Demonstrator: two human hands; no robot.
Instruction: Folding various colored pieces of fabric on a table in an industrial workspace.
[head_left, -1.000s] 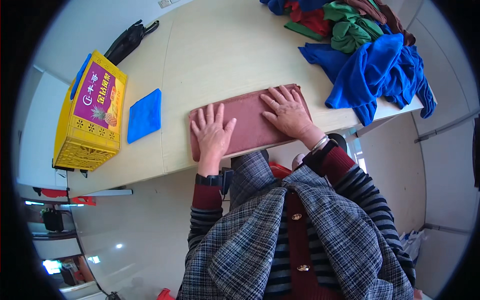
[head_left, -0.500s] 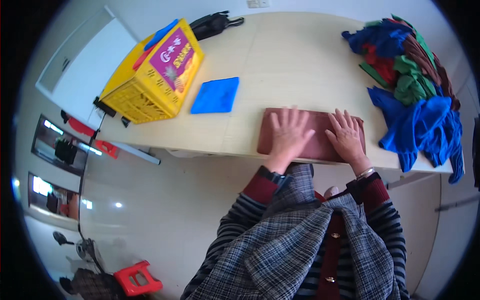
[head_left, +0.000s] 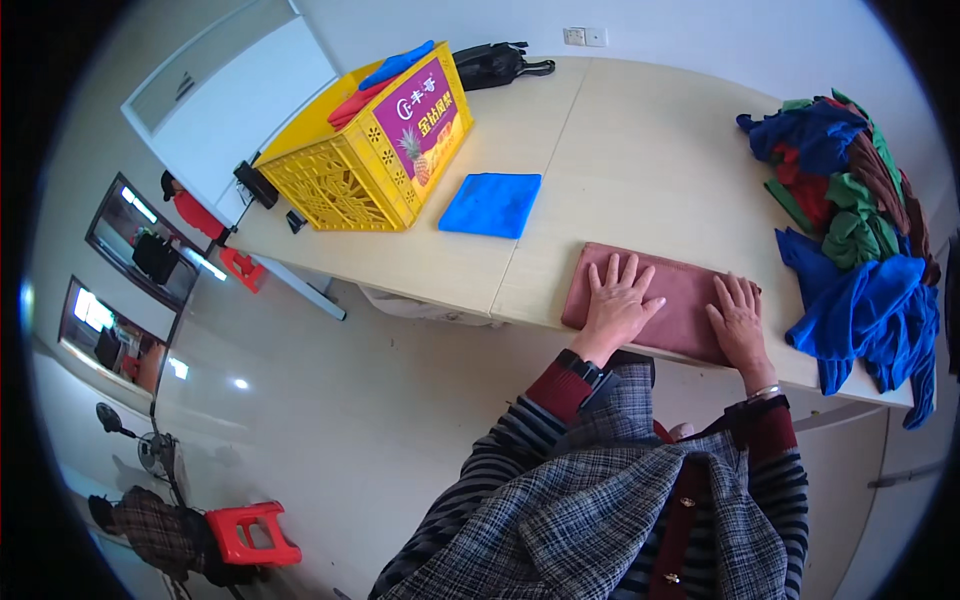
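Observation:
A folded brown cloth lies flat along the table's front edge, a long rectangle. My left hand rests palm down on its left part, fingers spread. On its right end lies my right hand, also flat with the fingers apart. Further left on the table is a folded blue cloth, touched by neither hand. To the right of my right hand sits a loose heap of crumpled cloths, with blue cloth at the near side and green, red and brown pieces behind.
A yellow plastic crate with folded blue and red cloths in it stands at the table's left. Behind it lies a black bag. A red stool, a fan and a person are on the floor side at lower left.
My view has shifted, so the table sits lower and further right in it. My left hand, blurred before, now lies still and flat on the brown cloth. My right hand stays on it.

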